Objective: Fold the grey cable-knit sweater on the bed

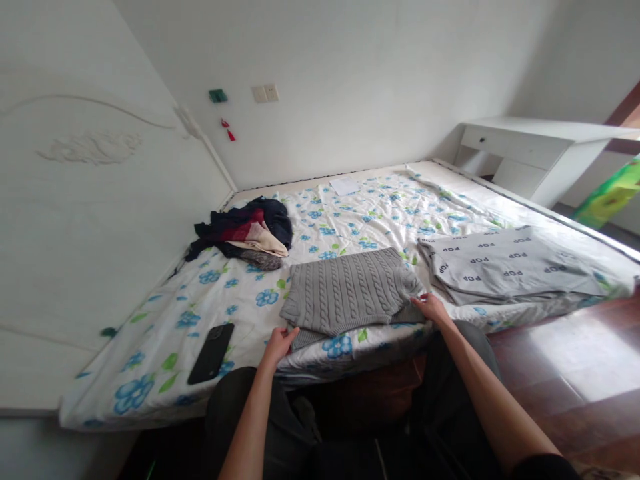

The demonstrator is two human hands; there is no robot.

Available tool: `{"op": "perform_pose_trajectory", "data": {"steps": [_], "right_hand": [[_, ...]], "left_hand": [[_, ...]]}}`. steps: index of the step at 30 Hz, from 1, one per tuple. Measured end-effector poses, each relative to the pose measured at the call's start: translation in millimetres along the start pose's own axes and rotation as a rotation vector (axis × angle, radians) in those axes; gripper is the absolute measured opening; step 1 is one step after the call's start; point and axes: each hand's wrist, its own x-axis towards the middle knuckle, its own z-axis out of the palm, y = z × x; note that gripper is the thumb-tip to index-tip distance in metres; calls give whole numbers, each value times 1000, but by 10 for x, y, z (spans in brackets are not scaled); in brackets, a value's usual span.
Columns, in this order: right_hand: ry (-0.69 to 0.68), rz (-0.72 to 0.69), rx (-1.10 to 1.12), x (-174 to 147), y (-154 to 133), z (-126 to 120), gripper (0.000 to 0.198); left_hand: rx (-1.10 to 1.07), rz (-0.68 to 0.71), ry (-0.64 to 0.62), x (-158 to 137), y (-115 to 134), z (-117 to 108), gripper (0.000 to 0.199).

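Note:
A grey cable-knit sweater (347, 287) lies folded and fairly flat on the bed, close to its front edge. At the near left corner of the knit, my left hand (280, 345) pinches the ribbed edge between thumb and fingers. My right hand (431, 309) grips the near right corner in the same way. Beyond my right hand rests a grey garment (500, 263) printed with "POP" lettering, spread in a flat fold. A black phone (211, 353) lies on the sheet, left of my left hand.
A heap of dark, red and cream clothes (250, 230) sits at the bed's left side. The flowered sheet (320, 233) is wrinkled. A white paper (344, 186) lies near the wall. The white headboard (90, 220) bounds the left, and a white desk (525, 147) stands far right.

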Motion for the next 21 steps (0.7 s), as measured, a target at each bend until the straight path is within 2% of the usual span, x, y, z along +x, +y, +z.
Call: {"op": "perform_pose_trajectory", "data": {"steps": [2, 5, 9, 12, 15, 18, 21], "right_hand": [[-14, -14, -16, 12, -28, 20, 44], [-55, -34, -41, 28, -32, -5, 26], [-29, -29, -48, 39, 33, -65, 19], [-38, -6, -73, 44, 68, -52, 25], [-29, 9, -50, 79, 72, -16, 40], [-4, 3, 34, 152, 61, -16, 48], [-16, -38, 102, 227, 30, -42, 47]], "left_hand": [[-113, -7, -62, -7, 22, 36, 52], [-231, -40, -102, 7, 60, 17, 45], [-254, -54, -10, 71, -18, -107, 26], [-177, -89, -71, 111, -132, -142, 20], [-150, -114, -115, 149, -184, -114, 27], [-346, -156, -15, 220, -156, -83, 30], [-534, -174, 25, 322, -110, -55, 21]]}}
